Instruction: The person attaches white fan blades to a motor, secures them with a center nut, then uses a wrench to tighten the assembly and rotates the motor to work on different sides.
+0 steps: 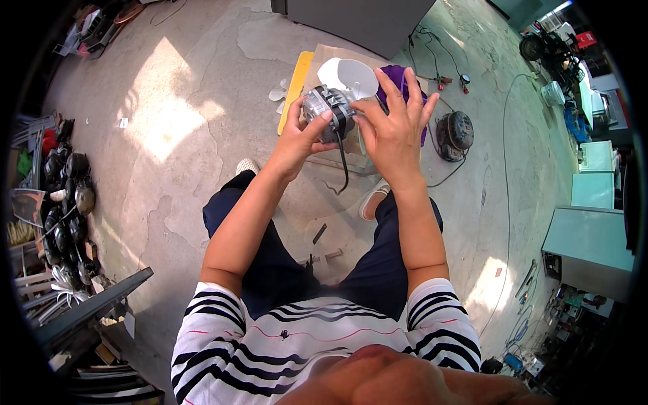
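Observation:
A small silver electric motor (330, 108) with a dark band around its middle is up in front of me. My left hand (295, 143) is wrapped round its left side, the thumb lying on top. At the motor's right end, the thumb and forefinger of my right hand (397, 138) are pinched together; whatever lies between them is too small to make out. The other right fingers stretch upward. A black cable (345, 164) hangs from the motor. Just behind it are a white round plastic piece (359, 75) and a purple cloth-like item (399, 79), partly hidden by my right hand.
Cardboard (325, 55) and a yellow board (295, 88) lie beneath the motor. On the right stands a dark compressor (455, 135) with a cord, below a gauge (465, 79). A grey cabinet (358, 23) stands ahead. Several black compressors (64, 196) are piled at the left.

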Demonstrator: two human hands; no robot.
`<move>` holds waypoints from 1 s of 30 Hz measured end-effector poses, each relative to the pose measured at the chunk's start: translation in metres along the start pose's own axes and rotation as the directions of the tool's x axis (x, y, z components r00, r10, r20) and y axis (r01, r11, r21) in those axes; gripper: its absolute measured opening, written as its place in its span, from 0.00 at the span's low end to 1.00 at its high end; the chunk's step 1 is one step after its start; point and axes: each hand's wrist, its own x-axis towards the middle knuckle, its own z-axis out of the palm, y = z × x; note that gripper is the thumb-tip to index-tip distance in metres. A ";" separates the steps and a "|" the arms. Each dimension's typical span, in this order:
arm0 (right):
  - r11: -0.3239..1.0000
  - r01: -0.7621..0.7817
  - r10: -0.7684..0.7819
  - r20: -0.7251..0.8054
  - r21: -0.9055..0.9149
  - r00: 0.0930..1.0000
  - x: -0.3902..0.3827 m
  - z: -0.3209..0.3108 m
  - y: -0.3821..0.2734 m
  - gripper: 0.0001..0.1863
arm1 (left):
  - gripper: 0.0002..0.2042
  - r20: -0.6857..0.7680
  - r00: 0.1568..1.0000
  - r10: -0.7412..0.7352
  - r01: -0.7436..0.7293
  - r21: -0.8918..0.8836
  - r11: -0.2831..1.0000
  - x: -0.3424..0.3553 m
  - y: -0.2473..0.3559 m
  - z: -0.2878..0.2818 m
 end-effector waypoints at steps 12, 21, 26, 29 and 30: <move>0.999 0.024 -0.023 -0.027 0.042 0.999 -0.001 0.003 0.003 0.13 | 0.53 0.037 0.999 -0.010 0.011 -0.027 1.000 0.000 0.000 -0.002; 1.000 0.019 -0.019 -0.057 -0.006 0.998 0.001 0.006 0.002 0.06 | 0.50 0.003 1.000 -0.016 0.016 -0.004 1.000 -0.002 0.002 0.001; 1.000 -0.005 0.003 -0.082 -0.018 0.997 0.000 0.007 0.001 0.06 | 0.50 -0.008 1.000 -0.001 0.001 -0.003 1.000 -0.002 0.002 0.002; 0.998 -0.040 0.036 -0.092 -0.042 0.995 -0.003 0.007 0.000 0.07 | 0.47 -0.016 1.000 0.006 -0.006 0.004 1.000 -0.001 0.002 0.002; 0.997 -0.052 0.046 -0.097 -0.051 0.994 -0.004 0.008 0.000 0.07 | 0.45 -0.027 1.000 0.003 -0.003 0.012 1.000 -0.001 0.002 0.001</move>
